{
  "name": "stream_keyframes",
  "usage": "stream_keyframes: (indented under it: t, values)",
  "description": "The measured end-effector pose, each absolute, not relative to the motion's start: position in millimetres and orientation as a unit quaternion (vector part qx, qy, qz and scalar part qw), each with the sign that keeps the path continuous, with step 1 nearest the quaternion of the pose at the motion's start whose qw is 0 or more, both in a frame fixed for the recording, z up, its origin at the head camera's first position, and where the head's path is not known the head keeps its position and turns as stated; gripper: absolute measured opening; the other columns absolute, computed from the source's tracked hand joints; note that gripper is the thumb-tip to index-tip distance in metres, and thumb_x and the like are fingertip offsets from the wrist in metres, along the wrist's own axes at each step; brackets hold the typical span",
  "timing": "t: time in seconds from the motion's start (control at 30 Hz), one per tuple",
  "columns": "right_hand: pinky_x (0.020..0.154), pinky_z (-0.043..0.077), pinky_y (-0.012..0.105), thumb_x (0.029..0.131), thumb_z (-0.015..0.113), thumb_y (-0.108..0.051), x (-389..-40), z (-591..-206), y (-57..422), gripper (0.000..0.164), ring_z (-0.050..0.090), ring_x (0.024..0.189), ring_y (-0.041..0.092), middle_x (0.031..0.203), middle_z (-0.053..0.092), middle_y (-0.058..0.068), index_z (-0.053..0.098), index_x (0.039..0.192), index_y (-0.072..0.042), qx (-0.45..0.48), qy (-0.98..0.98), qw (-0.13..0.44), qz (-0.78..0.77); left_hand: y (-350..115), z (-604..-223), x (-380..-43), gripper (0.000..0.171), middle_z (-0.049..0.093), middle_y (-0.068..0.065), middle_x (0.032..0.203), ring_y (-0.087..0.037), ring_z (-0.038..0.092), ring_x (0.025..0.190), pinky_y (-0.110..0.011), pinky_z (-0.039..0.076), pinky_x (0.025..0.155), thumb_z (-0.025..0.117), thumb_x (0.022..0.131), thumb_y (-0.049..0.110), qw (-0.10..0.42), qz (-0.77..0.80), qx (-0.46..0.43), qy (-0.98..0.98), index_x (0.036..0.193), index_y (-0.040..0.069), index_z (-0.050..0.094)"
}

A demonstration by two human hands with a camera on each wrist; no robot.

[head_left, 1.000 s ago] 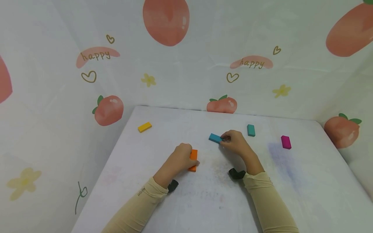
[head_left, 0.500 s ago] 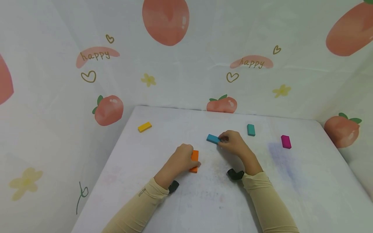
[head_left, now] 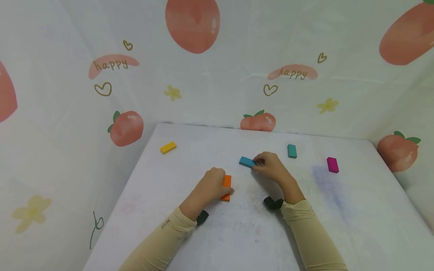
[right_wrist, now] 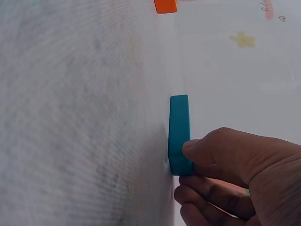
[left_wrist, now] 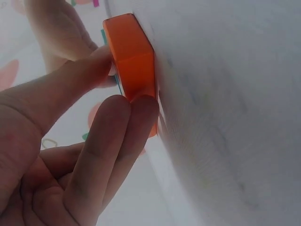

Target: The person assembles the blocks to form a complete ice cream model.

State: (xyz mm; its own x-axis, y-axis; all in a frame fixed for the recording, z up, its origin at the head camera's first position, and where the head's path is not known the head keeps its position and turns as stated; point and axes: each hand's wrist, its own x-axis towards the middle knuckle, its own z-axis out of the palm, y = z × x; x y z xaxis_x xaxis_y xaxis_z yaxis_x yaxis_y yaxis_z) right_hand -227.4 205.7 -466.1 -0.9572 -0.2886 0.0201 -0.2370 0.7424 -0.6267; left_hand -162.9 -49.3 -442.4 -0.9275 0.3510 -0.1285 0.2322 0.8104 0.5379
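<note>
Near the middle of the table, my left hand (head_left: pixel 209 187) grips an orange block (head_left: pixel 227 182), a small rectangular piece. In the left wrist view the thumb and fingertips pinch the orange block (left_wrist: pixel 135 59), which lies on or just above the white surface; I cannot tell which. Farther back and to the right, my right hand (head_left: pixel 273 168) holds a blue block (head_left: pixel 246 162) by its right end. The right wrist view shows the thumb on one side of the blue block (right_wrist: pixel 179 123), close against the table, with the fingers partly hidden behind it. The two blocks are apart.
A yellow block (head_left: pixel 168 147) lies at the back left. Toward the back right are a teal block (head_left: pixel 292 151) and a magenta block (head_left: pixel 333 165). A printed cloth wall (head_left: pixel 217 86) rises behind the white table (head_left: pixel 237 241). Dark camera mounts (head_left: pixel 273 203) sit under both wrists.
The blue block has slid left and slightly nearer with my right hand. My left hand and the orange block have shifted a little to the right. The other blocks stay put.
</note>
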Motion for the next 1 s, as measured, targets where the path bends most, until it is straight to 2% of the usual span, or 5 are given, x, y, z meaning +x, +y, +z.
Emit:
stream_keyframes:
  t: [0.13, 0.3, 0.53, 0.77, 1.0]
  values:
    - [0.091, 0.057, 0.047, 0.094, 0.078, -0.011, -229.0, -464.6, 206.8, 0.022, 0.063, 0.098, 0.027, 0.103, 0.073, 0.014, 0.078, 0.111, 0.002, -0.142, 0.933, 0.037, -0.329, -50.3, -438.9, -164.3, 0.038, 0.053, -0.003, 0.068, -0.013, 0.047, 0.059, -0.022, 0.036, 0.054, 0.088, 0.089, 0.031, 0.1, 0.273, 0.154, 0.944, 0.08, 0.002, 0.065]
    - [0.091, 0.057, 0.045, 0.094, 0.077, -0.011, -230.0, -464.9, 205.6, 0.022, 0.062, 0.097, 0.027, 0.102, 0.072, 0.014, 0.078, 0.112, 0.002, -0.139, 0.932, 0.045, -0.331, -56.1, -436.4, -170.9, 0.032, 0.075, -0.01, 0.091, -0.015, 0.059, 0.069, -0.025, 0.052, 0.064, 0.086, 0.091, 0.025, 0.072, 0.272, 0.155, 0.947, 0.106, -0.002, 0.076]
    - [0.095, 0.058, 0.048, 0.095, 0.076, -0.011, -226.5, -465.2, 204.1, 0.024, 0.063, 0.1, 0.028, 0.105, 0.072, 0.015, 0.077, 0.114, 0.003, -0.131, 0.933, 0.056, -0.331, -52.4, -432.3, -191.1, 0.034, 0.07, -0.008, 0.086, -0.018, 0.062, 0.072, -0.028, 0.054, 0.065, 0.082, 0.095, 0.023, 0.058, 0.285, 0.181, 0.94, 0.115, -0.003, 0.076]
    - [0.096, 0.059, 0.049, 0.095, 0.077, -0.011, -227.6, -467.4, 204.9, 0.024, 0.065, 0.1, 0.028, 0.107, 0.073, 0.016, 0.078, 0.114, 0.003, -0.13, 0.932, 0.053, -0.334, -36.9, -427.9, -214.9, 0.038, 0.071, -0.017, 0.121, -0.027, 0.066, 0.108, -0.039, 0.06, 0.098, 0.077, 0.1, 0.022, 0.063, 0.268, 0.227, 0.934, 0.128, -0.003, 0.072]
    - [0.095, 0.06, 0.05, 0.094, 0.078, -0.009, -229.8, -468.3, 206.8, 0.022, 0.068, 0.1, 0.029, 0.106, 0.075, 0.017, 0.078, 0.111, 0.005, -0.136, 0.927, 0.047, -0.346, -17.1, -432.5, -242.8, 0.034, 0.066, -0.019, 0.132, -0.029, 0.064, 0.121, -0.04, 0.056, 0.108, 0.067, 0.105, 0.011, 0.096, 0.239, 0.31, 0.915, 0.136, -0.002, 0.067]
